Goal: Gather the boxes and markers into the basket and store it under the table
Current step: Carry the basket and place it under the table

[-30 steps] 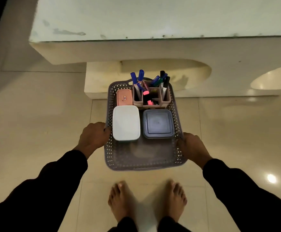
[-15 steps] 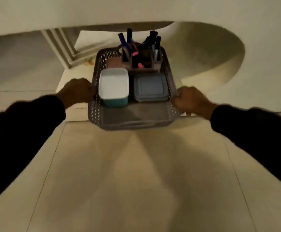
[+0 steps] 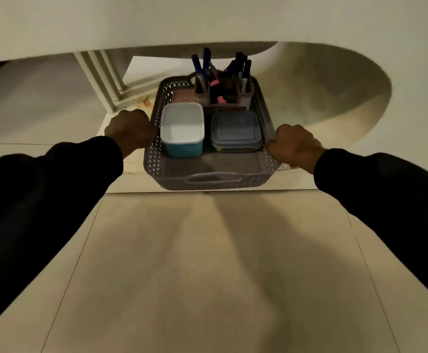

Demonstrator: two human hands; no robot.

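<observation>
A grey perforated basket (image 3: pixel 215 178) sits low at the table's raised base, under the tabletop (image 3: pixel 207 19). Inside it are a teal box with a white lid (image 3: pixel 182 128), a blue-grey lidded box (image 3: pixel 236 131), a small pink box (image 3: pixel 183 96) and a brown holder (image 3: pixel 224 96) full of markers (image 3: pixel 205 62). My left hand (image 3: pixel 130 131) grips the basket's left rim. My right hand (image 3: pixel 294 147) grips its right rim.
A ribbed white table leg (image 3: pixel 100 77) stands at the back left. A curved cut-out in the table's side panel (image 3: pixel 335 93) arches to the right of the basket. Beige floor tiles (image 3: pixel 207 263) stretch toward me.
I have bent lower and moved the basket forward from above my feet to the base under the tabletop. Both hands keep their grip on its sides.
</observation>
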